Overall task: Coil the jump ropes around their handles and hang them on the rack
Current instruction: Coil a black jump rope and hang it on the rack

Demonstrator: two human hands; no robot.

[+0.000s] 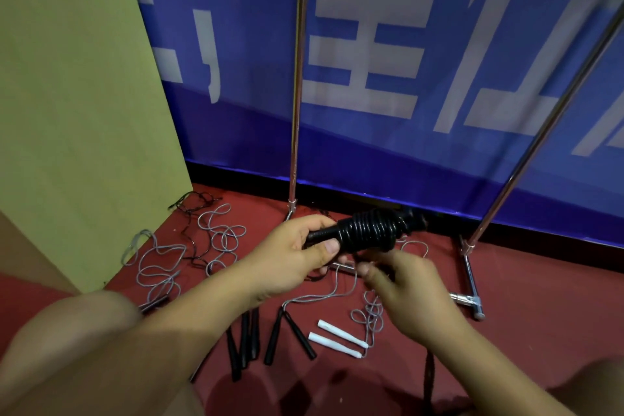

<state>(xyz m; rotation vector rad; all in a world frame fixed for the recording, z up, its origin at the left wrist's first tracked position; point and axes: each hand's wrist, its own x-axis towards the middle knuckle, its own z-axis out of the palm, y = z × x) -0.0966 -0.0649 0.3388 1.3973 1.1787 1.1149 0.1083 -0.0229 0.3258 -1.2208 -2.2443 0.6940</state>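
Black coiled jump rope [366, 231] sits gripped in our left hand [297, 255]; our right hand [410, 292] blurs, grasp unclear. Two white handles [337, 339] lie near, right of five black handles [266, 336].

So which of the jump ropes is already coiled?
The black rope that the left hand grips by its handles; the grey ropes lie loose on the floor.
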